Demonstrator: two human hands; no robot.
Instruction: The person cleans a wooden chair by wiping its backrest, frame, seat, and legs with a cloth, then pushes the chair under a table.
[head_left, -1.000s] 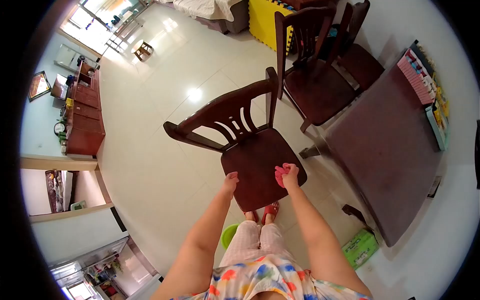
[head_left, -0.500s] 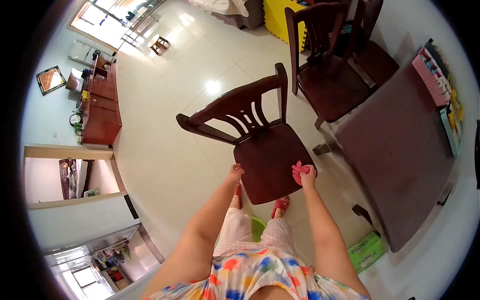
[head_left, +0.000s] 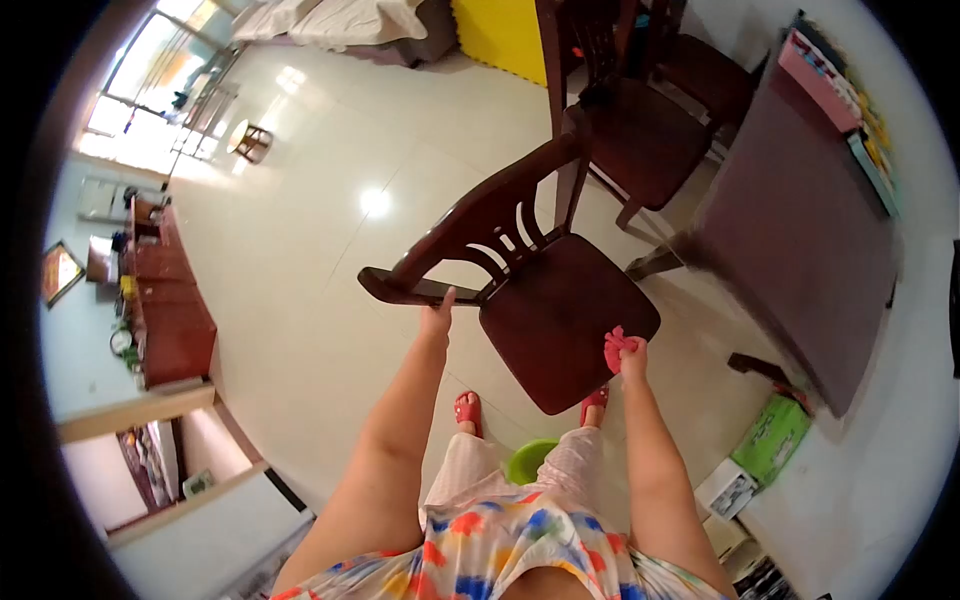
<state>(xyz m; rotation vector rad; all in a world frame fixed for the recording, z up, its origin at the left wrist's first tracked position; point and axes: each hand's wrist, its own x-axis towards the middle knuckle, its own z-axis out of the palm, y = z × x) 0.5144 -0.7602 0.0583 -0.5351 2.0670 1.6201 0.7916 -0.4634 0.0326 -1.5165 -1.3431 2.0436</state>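
A dark brown wooden chair [head_left: 562,318] stands in front of me, its slatted back turned away and its seat towards me. My left hand [head_left: 437,318] is at the left upright of the chair back, thumb up and fingers closed around it, partly hidden by the post. In my right hand [head_left: 634,358] is a bunched pink-red cloth [head_left: 617,348], held at the seat's near right edge.
To the right stands a table [head_left: 800,230] with a brown top, boxes of small items at its far edge. A second dark chair [head_left: 650,140] is tucked beyond. A green basin [head_left: 531,461] sits behind my feet, and a green package [head_left: 772,440] lies by the wall.
My left hand has gone from the seat's left edge up to the back's left upright. The chair appears slightly turned. My right hand keeps the cloth by the seat edge.
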